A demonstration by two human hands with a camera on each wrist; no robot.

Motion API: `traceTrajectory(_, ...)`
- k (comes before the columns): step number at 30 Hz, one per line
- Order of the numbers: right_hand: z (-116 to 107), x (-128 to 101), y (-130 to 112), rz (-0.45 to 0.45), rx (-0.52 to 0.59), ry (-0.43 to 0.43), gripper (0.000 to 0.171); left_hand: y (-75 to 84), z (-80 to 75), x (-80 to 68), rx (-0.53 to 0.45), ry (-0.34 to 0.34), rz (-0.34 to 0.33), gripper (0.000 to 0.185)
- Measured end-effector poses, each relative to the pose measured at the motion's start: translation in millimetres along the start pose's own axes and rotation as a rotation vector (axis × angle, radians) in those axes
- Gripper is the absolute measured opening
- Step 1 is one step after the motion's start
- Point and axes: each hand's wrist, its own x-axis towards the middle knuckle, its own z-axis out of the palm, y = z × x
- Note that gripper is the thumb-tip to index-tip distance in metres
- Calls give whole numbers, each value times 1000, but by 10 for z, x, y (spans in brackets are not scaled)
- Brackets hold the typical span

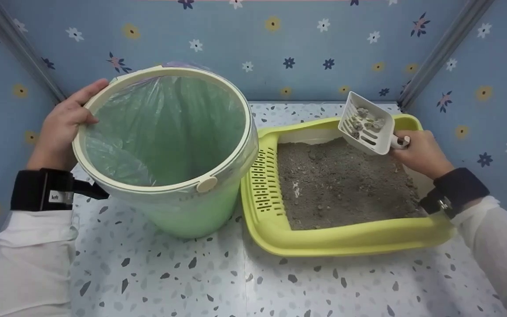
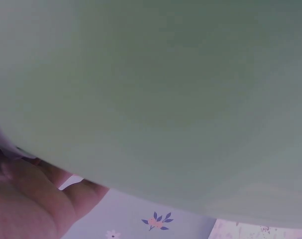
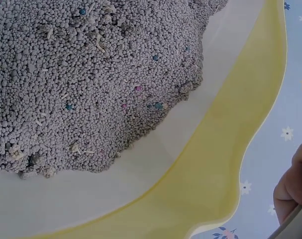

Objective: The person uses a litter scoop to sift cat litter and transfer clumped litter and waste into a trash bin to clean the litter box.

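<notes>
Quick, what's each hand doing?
Left hand: grips the rim of the green plastic bin.
Right hand: holds the white slotted litter scoop.

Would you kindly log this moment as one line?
left hand: grips bin rim | right hand: holds scoop of clumps over litter tray

A small staged home corner for pet care. Blue flower-and-butterfly wallpaper [image 1: 280, 53] fills the upper frame, over a terrazzo-patterned counter [image 1: 236, 281]. A yellow litter tray [image 1: 332, 240] sits centre-right.
</notes>
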Motion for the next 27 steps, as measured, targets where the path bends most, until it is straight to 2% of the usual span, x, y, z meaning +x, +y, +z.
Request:
traceTrajectory(5, -21, 0, -12, -30, -129, -17, 29, -6, 1, 0, -14, -8, 1, 68)
traceTrajectory(9, -18, -8, 4, -149, -295, -11, 11, -1, -3, 2, -10, -3, -1, 68)
traceTrajectory(12, 1, -13, 26, -250, -368, 26, 16, -1, -8, 0, -16, -8, -2, 68)
traceTrajectory(18, 58, -6, 49, -325, -363, 53, 17, -7, -9, 3, 6, -9, 5, 68)
traceTrajectory(27, 91, 34, 4, -278, -304, -65, 14, -10, -44, 21, 52, -10, 13, 68)
